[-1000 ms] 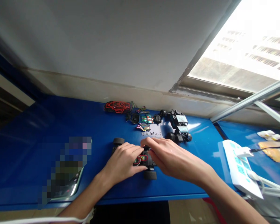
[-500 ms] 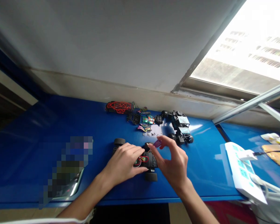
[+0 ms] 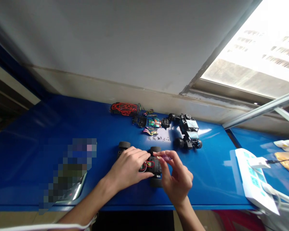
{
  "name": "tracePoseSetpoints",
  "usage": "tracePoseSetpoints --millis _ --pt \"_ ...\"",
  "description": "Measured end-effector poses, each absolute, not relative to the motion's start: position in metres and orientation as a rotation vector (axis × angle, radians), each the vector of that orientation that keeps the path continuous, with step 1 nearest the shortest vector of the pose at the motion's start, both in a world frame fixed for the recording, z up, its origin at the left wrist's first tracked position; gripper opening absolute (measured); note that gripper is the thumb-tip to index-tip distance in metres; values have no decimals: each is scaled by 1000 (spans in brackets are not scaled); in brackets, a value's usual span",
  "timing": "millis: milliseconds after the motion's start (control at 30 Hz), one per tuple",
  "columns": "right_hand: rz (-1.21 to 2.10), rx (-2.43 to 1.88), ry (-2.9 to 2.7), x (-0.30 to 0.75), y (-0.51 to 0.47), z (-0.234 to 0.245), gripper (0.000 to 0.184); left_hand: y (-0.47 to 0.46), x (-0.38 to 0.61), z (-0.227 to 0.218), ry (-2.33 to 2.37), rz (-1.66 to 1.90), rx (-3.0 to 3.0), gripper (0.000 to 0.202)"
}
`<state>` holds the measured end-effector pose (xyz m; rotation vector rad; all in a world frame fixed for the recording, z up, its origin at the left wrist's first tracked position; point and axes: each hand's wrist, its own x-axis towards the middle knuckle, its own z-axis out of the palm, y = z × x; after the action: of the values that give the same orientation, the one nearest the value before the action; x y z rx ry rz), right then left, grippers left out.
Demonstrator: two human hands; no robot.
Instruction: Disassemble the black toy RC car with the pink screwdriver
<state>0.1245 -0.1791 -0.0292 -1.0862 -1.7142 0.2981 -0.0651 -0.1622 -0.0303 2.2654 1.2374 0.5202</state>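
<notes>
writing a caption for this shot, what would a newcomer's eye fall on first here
Likely the wheeled chassis near the front edge of the blue table, with the left hand spread over it and the right hand pinching a small purple item by its right end. Next, the bright red frame by the wall, with a black toy car farther right. The glaring window fills the upper right corner.
</notes>
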Motion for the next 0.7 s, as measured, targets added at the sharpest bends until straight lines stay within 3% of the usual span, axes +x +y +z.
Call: tracePoseSetpoints --millis 200,400,500,700 --pt "560 -925 -1760 133 -169 -30 37 -163 -66 -30 1245 560 2266 45" --pt "84 -1050 -1747 127 -164 -23 31 -163 -66 -31 1259 575 2293 50" --pt "20 -1073 -1734 119 -166 -20 32 -163 -65 -32 1253 586 2290 49" --pt "490 -1115 -1880 129 -169 -9 27 -163 -66 -33 1250 601 2283 45"
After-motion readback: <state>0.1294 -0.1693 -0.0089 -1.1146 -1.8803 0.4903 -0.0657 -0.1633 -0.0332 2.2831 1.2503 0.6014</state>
